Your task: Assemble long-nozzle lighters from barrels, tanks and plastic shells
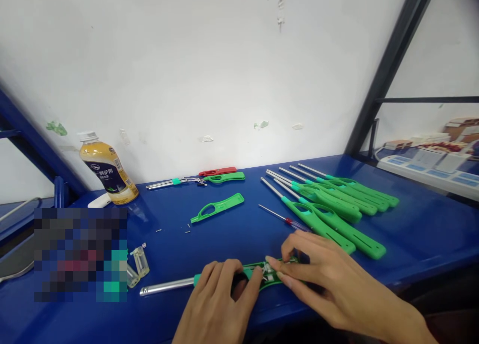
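Observation:
An opened green long-reach lighter (277,280) lies near the table's front edge, its metal tube (168,286) pointing left. My left hand (220,294) is wrapped around its body near the trigger opening, pressing it to the table. Small white inner parts (268,270) show in the handle shell. Over these parts my right hand (318,276) has its thumb and fingertips closed together; what they pinch is too small to make out. Farther back lies a loose green handle half (220,207). A screwdriver (284,218) with a red and clear handle rests beyond my right hand.
Several assembled green lighters (337,199) lie at right. Metal tubes (168,182), a green shell (226,177) and a red shell (220,171) lie by the wall. Clear fuel tanks (140,261), tiny pins (187,229) and a drink bottle (108,169) are at left, beside a blurred-out patch.

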### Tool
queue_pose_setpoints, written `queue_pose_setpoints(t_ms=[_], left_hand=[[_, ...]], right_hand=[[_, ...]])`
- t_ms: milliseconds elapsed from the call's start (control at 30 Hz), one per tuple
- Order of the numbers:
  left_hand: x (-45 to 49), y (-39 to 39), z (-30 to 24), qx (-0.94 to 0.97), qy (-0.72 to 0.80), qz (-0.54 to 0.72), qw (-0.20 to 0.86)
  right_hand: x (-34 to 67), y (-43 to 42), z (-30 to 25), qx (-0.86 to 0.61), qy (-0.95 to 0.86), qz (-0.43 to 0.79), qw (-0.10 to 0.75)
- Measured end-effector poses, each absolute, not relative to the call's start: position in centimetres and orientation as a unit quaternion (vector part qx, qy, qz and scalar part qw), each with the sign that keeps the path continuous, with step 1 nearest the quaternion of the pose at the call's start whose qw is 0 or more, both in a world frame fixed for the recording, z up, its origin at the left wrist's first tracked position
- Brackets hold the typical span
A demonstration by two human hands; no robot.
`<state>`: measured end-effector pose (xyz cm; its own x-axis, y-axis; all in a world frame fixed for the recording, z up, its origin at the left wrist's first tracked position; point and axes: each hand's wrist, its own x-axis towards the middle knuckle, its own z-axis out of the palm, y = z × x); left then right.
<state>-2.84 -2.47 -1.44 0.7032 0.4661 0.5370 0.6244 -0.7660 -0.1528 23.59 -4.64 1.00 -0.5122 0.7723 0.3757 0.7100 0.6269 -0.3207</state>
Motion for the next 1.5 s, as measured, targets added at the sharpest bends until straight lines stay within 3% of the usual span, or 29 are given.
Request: queue_pose_setpoints(t_ms=[133, 433, 633, 867, 1133, 1333, 1500], left_hand=[[-2.4, -3.2, -1.7, -0.900, -0.325, -0.232, 0.174], [-2.8, -2.5, -1.3, -0.907, -0.344, -0.238, 0.044], [-2.7, -2.3, -1.2, -0.909, -0.329, -0.254, 0.042], [-2.9, -1.3, -2.1, -0.912, -0.279, -0.287, 0.089], [-3.9, -1.2, -2.0, -0.916, -0.266, -0.281, 0.111], [-4.8, -1.6, -1.4, -0.895, -0.292, -0.335, 0.021], [-4.7, -1.8, -0.3, -0.868, -0.292, -0.400, -0.046]], right_hand=[[23.3, -4.8, 0.9, -0.421, -0.873, 0.038, 0.246], [23.3, -4.6, 0.6, -0.427, -0.858, 0.058, 0.280], [22.5, -4.1, 0.7, -0.405, -0.862, 0.009, 0.305], [21.7, -1.1, 3.4, -0.385, -0.886, -0.085, 0.244], [18.7, 9.5, 5.0, -0.322, -0.939, -0.089, 0.085], [17.2, 12.0, 4.9, -0.317, -0.944, -0.069, 0.059], [19.6, 7.6, 6.9, -0.356, -0.927, -0.029, 0.110]])
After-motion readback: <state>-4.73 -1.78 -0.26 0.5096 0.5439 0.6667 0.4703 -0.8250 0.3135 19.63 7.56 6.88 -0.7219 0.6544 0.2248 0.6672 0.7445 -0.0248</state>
